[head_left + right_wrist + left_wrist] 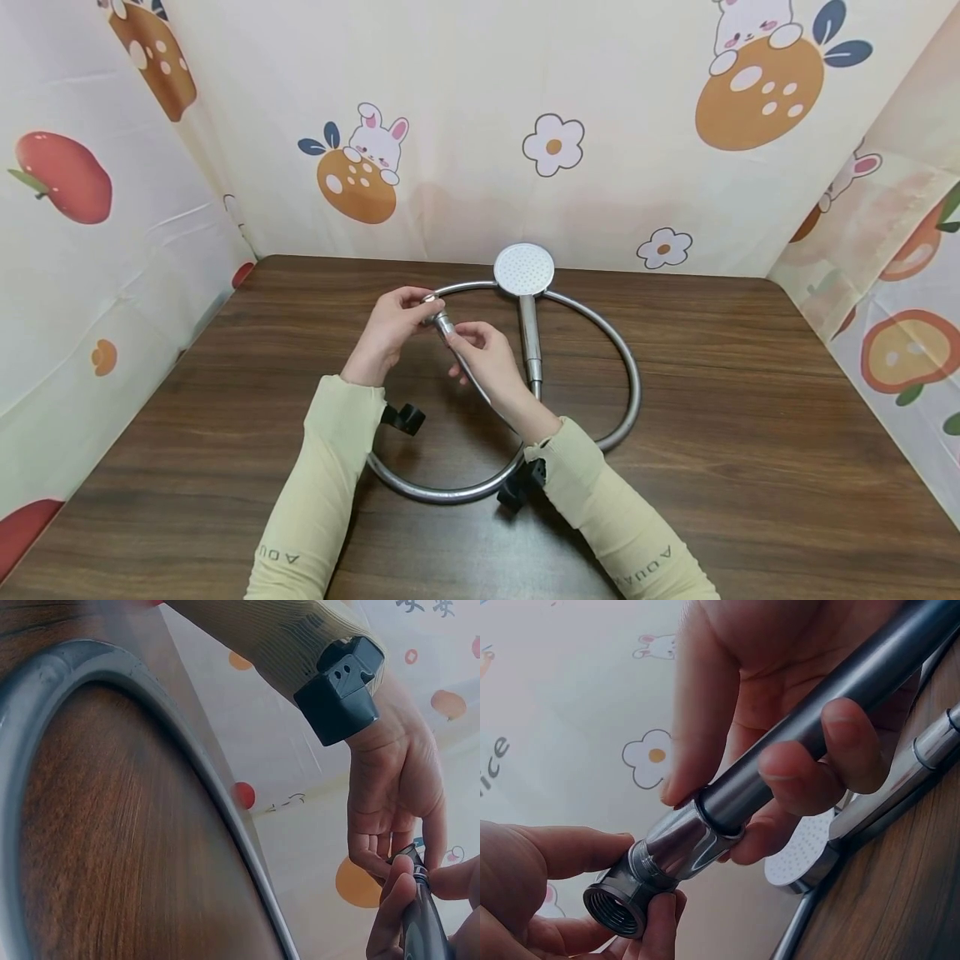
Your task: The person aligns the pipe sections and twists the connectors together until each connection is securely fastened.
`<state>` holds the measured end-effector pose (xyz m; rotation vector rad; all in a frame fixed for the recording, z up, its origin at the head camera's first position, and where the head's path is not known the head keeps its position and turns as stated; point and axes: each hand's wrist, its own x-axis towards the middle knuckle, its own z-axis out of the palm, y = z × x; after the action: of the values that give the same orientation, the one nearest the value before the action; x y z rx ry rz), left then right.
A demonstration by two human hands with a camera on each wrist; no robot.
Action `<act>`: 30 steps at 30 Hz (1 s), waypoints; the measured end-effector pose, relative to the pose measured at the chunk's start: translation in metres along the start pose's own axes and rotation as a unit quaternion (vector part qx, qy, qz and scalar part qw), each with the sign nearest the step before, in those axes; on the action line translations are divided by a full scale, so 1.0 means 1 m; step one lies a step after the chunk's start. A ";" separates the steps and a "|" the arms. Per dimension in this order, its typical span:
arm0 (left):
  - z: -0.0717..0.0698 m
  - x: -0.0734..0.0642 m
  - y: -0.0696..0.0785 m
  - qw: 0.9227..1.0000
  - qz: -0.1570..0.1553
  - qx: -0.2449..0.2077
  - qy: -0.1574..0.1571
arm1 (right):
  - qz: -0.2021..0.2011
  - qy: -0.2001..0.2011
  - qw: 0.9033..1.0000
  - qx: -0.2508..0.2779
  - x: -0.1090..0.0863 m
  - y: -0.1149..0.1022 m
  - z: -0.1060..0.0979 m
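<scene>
A silver shower hose (633, 367) lies in a big loop on the table, with one end raised between the hands. My left hand (388, 329) pinches a short metal fitting (622, 896) with an inner thread between thumb and fingers. Just behind that fitting, the hose's chrome end nut (681, 846) meets it; whether it is fully screwed on I cannot tell. Beside it, my right hand (489, 360) holds the hose end, fingers curled round it near the nut. A hand shower (524, 271) lies to the right of both hands, its white spray face up.
The brown wooden table (750, 400) carries everything. Patterned cloth (480, 192) rises at its back edge and both sides. Black wrist camera mounts (405, 418) sit on the wrists. The hose loop passes below the right forearm.
</scene>
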<state>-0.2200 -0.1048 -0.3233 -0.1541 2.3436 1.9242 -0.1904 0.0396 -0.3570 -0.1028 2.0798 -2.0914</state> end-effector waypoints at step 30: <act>-0.001 0.000 0.001 1.000 -0.004 0.001 -0.001 | 0.026 -0.016 0.999 -0.017 0.000 -0.001 -0.003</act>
<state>-0.2198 -0.1054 -0.3225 -0.1599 2.3405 1.9171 -0.1910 0.0423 -0.3556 -0.0857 2.0762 -2.0114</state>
